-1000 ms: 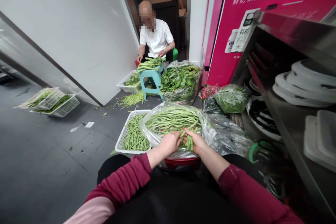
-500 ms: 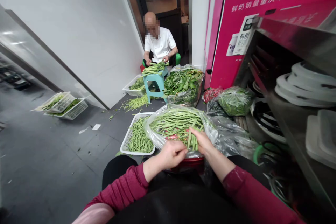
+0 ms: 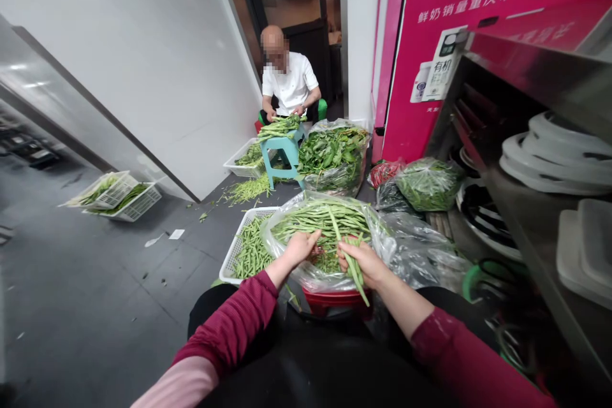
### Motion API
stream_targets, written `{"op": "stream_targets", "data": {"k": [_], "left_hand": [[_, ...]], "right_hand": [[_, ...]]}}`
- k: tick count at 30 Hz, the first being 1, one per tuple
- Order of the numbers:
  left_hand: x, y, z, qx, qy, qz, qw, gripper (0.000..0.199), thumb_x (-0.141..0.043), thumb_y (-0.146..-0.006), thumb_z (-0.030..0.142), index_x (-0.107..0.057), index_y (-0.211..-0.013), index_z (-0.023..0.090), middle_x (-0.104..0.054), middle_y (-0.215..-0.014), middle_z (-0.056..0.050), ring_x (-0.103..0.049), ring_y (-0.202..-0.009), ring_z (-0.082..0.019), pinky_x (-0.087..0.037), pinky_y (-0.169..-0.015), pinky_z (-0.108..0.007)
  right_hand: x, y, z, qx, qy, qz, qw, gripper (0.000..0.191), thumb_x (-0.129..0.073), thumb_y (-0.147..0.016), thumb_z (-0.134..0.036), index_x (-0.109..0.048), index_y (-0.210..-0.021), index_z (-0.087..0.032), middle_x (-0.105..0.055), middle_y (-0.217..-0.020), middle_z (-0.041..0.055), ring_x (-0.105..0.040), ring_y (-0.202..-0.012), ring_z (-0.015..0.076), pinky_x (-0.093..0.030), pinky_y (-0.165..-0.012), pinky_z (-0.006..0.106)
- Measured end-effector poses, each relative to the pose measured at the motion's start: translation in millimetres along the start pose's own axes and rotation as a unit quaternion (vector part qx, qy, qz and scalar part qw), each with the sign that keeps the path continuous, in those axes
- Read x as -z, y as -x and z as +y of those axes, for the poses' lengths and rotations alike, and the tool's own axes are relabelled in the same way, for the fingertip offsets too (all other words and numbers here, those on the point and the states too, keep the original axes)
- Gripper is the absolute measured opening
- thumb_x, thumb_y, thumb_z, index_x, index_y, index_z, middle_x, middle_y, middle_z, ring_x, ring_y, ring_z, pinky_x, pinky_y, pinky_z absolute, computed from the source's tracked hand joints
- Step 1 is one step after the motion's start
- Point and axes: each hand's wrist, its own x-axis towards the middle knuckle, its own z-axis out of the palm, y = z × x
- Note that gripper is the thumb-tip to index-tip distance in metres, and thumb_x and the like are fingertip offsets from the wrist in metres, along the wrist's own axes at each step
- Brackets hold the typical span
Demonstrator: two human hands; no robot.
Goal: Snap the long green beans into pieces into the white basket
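Note:
Long green beans [image 3: 306, 220] fill a clear plastic bag [image 3: 382, 239] that sits on a red container [image 3: 335, 301] between the knees. My right hand [image 3: 362, 262] is closed round a small bunch of beans [image 3: 354, 272], whose ends stick out below it. My left hand [image 3: 302, 247] is over the left part of the bag, fingers pressed together; whatever they pinch, if anything, is too small to name. Just left of the bag, a white basket [image 3: 230, 254] holds short bean pieces [image 3: 253, 245].
A person [image 3: 288, 76] in white handles green stalks on a blue stool [image 3: 285, 154]. Beside it stands a bag of leafy greens [image 3: 335, 152]. White baskets [image 3: 138, 203] lie at the left. A metal shelf [image 3: 521, 217] with lids is on the right.
My left hand has moved up and left, away from my right hand, over the bag. The beans in my right hand now slant, with one long bean reaching up above it.

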Motion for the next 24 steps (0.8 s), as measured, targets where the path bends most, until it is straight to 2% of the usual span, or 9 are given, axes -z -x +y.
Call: {"op": "stream_targets", "data": {"k": [3,5,7,11,14,16,19,21,24], "left_hand": [[-2.5,-9.4,-9.6,0.07,0.228,-0.12,0.964,0.049,-0.044,-0.073,0.061,-0.057,-0.075,0.013,-0.045,-0.05,0.003,-0.03,-0.035,-0.005,-0.023,-0.037,-0.02],[-2.5,-14.4,-2.3,0.054,0.349,-0.139,0.925,0.048,-0.049,-0.071,0.06,-0.054,-0.083,0.014,-0.037,-0.048,0.008,-0.022,-0.033,-0.003,-0.016,-0.035,-0.017],[0.7,-20.7,9.6,0.027,0.395,-0.119,0.91,0.042,-0.058,-0.068,0.055,-0.05,-0.077,0.014,-0.03,-0.045,0.01,-0.018,-0.033,-0.001,-0.012,-0.035,-0.015],[12.6,-32.2,22.4,0.01,0.384,-0.057,0.921,0.042,-0.064,-0.064,0.051,-0.04,-0.064,0.016,-0.033,-0.043,0.01,-0.021,-0.033,0.0,-0.012,-0.035,-0.016],[16.9,-26.8,22.9,0.002,0.351,-0.016,0.936,0.043,-0.062,-0.065,0.052,-0.037,-0.062,0.017,-0.031,-0.042,0.011,-0.02,-0.032,0.0,-0.013,-0.036,-0.017],[15.1,-11.3,26.0,-0.033,0.303,0.038,0.952,0.04,-0.058,-0.068,0.053,-0.041,-0.063,0.016,-0.034,-0.043,0.01,-0.024,-0.033,-0.001,-0.017,-0.036,-0.018],[7.4,22.7,37.1,-0.132,0.191,0.134,0.963,0.036,-0.058,-0.069,0.05,-0.05,-0.065,0.015,-0.048,-0.052,0.004,-0.041,-0.044,-0.005,-0.031,-0.044,-0.019],[1.1,40.0,44.3,-0.165,0.157,0.127,0.965,0.035,-0.06,-0.067,0.048,-0.053,-0.065,0.015,-0.052,-0.056,0.002,-0.046,-0.051,-0.007,-0.035,-0.049,-0.02],[-7.5,42.0,44.5,-0.087,0.229,0.003,0.97,0.038,-0.057,-0.069,0.052,-0.05,-0.068,0.015,-0.045,-0.049,0.005,-0.037,-0.04,-0.004,-0.028,-0.04,-0.018]], "right_hand": [[3.7,0.3,-3.8,-0.063,-0.025,-0.053,0.996,0.027,-0.067,-0.067,-0.038,-0.052,-0.07,-0.016,-0.047,-0.054,-0.0056,-0.044,-0.042,0.0065,-0.037,-0.042,0.021],[5.0,0.1,-2.5,-0.098,-0.029,-0.068,0.992,0.027,-0.067,-0.067,-0.039,-0.054,-0.073,-0.015,-0.047,-0.054,-0.0056,-0.044,-0.042,0.0068,-0.038,-0.042,0.021],[6.1,0.5,-0.8,-0.128,-0.043,-0.073,0.988,0.029,-0.065,-0.069,-0.041,-0.055,-0.074,-0.015,-0.046,-0.053,-0.0057,-0.044,-0.041,0.0066,-0.038,-0.042,0.021],[7.9,3.9,0.0,-0.156,-0.062,-0.081,0.983,0.03,-0.062,-0.071,-0.043,-0.055,-0.072,-0.015,-0.048,-0.054,-0.0047,-0.044,-0.041,0.0059,-0.037,-0.04,0.02],[8.9,3.6,1.1,-0.122,-0.061,-0.057,0.989,0.028,-0.065,-0.069,-0.039,-0.052,-0.067,-0.015,-0.047,-0.051,-0.0052,-0.043,-0.039,0.006,-0.036,-0.038,0.02],[10.7,-1.0,2.3,-0.089,-0.082,0.001,0.993,0.028,-0.066,-0.068,-0.036,-0.048,-0.063,-0.016,-0.044,-0.047,-0.0065,-0.041,-0.038,0.0059,-0.034,-0.037,0.019],[16.3,-12.6,3.2,-0.063,-0.131,0.114,0.983,0.025,-0.064,-0.071,-0.032,-0.045,-0.063,-0.018,-0.042,-0.043,-0.0078,-0.039,-0.034,0.0052,-0.033,-0.034,0.017],[19.7,-18.5,3.5,-0.062,-0.139,0.158,0.976,0.021,-0.061,-0.074,-0.031,-0.047,-0.066,-0.018,-0.044,-0.043,-0.0073,-0.041,-0.034,0.0054,-0.035,-0.035,0.017],[18.7,-17.9,5.4,-0.107,-0.099,0.115,0.983,0.02,-0.058,-0.077,-0.036,-0.051,-0.072,-0.017,-0.053,-0.051,-0.0035,-0.05,-0.04,0.0083,-0.042,-0.04,0.02]]}}
